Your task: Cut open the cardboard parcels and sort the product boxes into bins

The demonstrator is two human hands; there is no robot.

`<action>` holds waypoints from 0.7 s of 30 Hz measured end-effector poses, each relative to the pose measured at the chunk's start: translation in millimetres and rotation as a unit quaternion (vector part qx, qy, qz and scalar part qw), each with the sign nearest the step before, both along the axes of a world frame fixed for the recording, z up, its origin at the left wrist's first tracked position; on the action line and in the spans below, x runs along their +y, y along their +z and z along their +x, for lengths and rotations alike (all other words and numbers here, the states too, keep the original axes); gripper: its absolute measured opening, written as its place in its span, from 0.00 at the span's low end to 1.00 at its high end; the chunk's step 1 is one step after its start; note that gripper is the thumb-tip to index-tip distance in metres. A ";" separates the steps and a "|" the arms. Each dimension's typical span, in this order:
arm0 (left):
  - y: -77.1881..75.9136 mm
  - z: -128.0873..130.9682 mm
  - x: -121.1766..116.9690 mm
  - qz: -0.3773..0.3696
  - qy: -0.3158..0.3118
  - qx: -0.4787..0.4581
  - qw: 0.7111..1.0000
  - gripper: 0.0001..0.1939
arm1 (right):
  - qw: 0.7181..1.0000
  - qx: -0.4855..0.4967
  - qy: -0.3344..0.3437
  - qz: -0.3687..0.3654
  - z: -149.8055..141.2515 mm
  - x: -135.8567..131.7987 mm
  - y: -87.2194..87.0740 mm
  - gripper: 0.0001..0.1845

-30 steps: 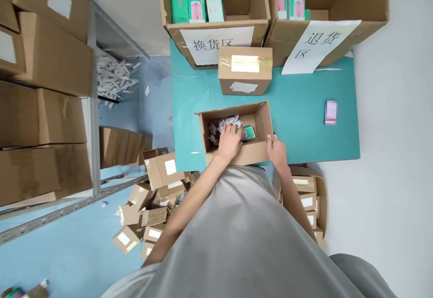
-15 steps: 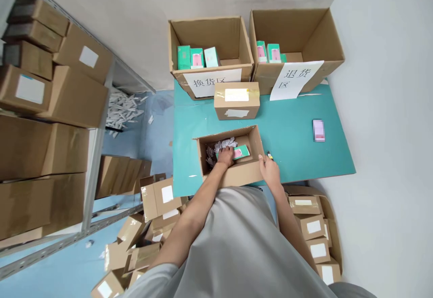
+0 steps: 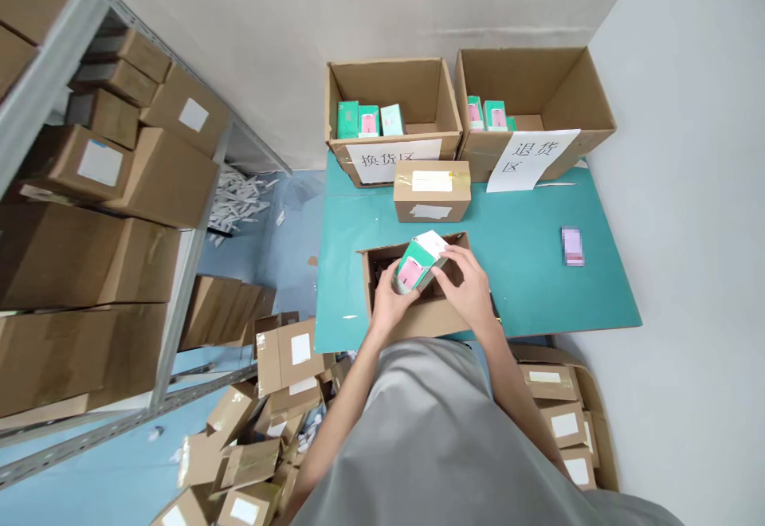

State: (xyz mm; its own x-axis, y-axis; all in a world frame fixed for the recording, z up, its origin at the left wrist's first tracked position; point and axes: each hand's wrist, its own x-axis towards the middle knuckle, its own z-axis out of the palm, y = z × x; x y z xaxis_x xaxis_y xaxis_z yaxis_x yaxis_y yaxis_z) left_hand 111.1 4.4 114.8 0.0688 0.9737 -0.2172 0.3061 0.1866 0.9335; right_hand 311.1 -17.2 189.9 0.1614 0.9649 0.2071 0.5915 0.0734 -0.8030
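Observation:
A green and white product box (image 3: 421, 258) with a pink picture is held tilted above an open cardboard carton (image 3: 430, 320). My left hand (image 3: 390, 300) grips its lower left end. My right hand (image 3: 468, 285) has thumb and fingers on the white end at its upper right. The carton stands near the table's front edge, its inside largely hidden by the product box and my hands.
On the green table (image 3: 538, 271) stand a taped carton (image 3: 431, 209), a blurred phone-like item (image 3: 572, 246) and two large labelled cartons (image 3: 391, 161) (image 3: 538, 161) holding similar product boxes. Shelves of cartons (image 3: 173, 179) rise at left; small cartons (image 3: 251, 462) litter the floor.
The product box has been lifted out of the carton by my left hand. My right hand has left the carton's right edge and taken hold of the product box. The view has shifted.

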 end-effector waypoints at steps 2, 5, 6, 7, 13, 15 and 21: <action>12.9 6.3 -7.6 -0.006 0.041 -0.056 0.998 0.41 | 1.000 -0.003 0.015 0.015 -9.0 15.2 6.1 0.13; 27.4 15.6 -17.2 -0.019 0.095 -0.147 0.984 0.39 | 0.999 -0.004 0.015 0.036 -17.6 31.9 10.2 0.12; 29.9 17.4 -20.2 -0.035 0.113 -0.184 0.976 0.37 | 0.999 0.001 0.020 0.040 -19.4 35.7 10.6 0.11; 31.1 18.3 -23.0 -0.060 0.135 -0.222 0.964 0.34 | 0.999 0.007 0.025 0.042 -21.0 38.8 10.6 0.11; 14.9 3.0 -32.0 -0.273 0.260 -0.393 0.839 0.17 | 0.993 0.101 0.043 0.047 -28.8 45.9 -2.6 0.14; 7.3 -5.6 -31.8 -0.328 0.260 -0.418 0.806 0.11 | 0.992 0.115 0.031 0.033 -27.7 47.3 -9.2 0.17; -1.0 -19.5 -29.9 -0.341 0.220 -0.450 0.795 0.09 | 0.993 0.097 -0.054 0.036 -10.6 49.7 -18.1 0.22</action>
State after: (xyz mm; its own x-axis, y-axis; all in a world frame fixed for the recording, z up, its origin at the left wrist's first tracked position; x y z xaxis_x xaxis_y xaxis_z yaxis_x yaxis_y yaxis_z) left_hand 91.5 -25.6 113.8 0.1799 0.6230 -0.7613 -0.6645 0.6476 0.3729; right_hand 300.5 32.5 171.8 0.3066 0.9239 0.2291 0.4337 0.0786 -0.8976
